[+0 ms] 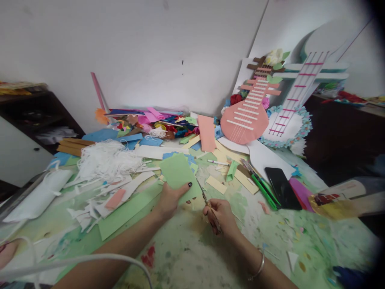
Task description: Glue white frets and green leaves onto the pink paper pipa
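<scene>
A piece of light green paper (179, 171) is pinched in my left hand (170, 200), its thumb lying on top near the lower edge. In my right hand (221, 214) is a pair of scissors (214, 212), fingers wrapped round the handles. The blades point up and away, along the right edge of the paper; whether they are apart I cannot tell. Below and left of my left hand lies a long green paper strip (129, 208). Just beyond the scissors is a small cream paper piece (216, 185).
A heap of white string (106, 158) and paper scraps covers the left side. At the back right lean a pink paper instrument (245, 120) and a white one (288, 128). A black phone (282, 186) lies beside green-handled scissors (264, 192). A white cable (90, 257) crosses in front.
</scene>
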`<state>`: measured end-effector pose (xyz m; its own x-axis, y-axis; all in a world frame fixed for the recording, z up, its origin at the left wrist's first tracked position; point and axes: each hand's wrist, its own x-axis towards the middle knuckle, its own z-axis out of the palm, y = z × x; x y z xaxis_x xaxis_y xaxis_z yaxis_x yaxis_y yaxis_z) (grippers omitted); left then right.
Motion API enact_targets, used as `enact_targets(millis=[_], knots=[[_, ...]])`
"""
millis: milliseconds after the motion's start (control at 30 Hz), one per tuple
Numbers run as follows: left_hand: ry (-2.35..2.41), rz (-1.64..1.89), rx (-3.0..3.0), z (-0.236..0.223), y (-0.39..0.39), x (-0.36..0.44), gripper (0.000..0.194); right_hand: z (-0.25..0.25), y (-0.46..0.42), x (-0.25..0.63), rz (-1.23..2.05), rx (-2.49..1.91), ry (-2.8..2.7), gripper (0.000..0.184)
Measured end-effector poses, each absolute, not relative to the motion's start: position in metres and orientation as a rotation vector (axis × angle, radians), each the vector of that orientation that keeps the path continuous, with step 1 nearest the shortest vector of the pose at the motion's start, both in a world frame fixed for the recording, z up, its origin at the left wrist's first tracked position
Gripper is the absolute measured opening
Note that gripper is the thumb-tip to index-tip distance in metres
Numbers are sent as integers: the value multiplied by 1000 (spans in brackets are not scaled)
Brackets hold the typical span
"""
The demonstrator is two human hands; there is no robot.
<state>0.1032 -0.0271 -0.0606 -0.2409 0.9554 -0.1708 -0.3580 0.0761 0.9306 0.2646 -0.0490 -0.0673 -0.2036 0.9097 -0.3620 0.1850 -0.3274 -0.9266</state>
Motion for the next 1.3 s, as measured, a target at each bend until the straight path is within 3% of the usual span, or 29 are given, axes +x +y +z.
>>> enact_targets(millis=[167, 300, 867, 1100, 1300], knots=[[1164, 1429, 744, -59, -27, 102, 34, -76, -52, 264, 1506, -1221, -1388, 53], [1258, 1401, 760, -54, -31, 106, 38, -75, -54, 263, 1528, -1128, -1460, 58], [1214, 1363, 740, -60, -32, 111, 37, -70, -51, 259, 1510, -1435, -1324, 42], [1257, 1357, 772, -63, -31, 108, 47, -67, -50, 260, 1567, -1575, -1297, 24], [1122, 1371, 705, -63, -27, 106, 55, -78, -46, 262, 1369, -1476, -1349, 32]])
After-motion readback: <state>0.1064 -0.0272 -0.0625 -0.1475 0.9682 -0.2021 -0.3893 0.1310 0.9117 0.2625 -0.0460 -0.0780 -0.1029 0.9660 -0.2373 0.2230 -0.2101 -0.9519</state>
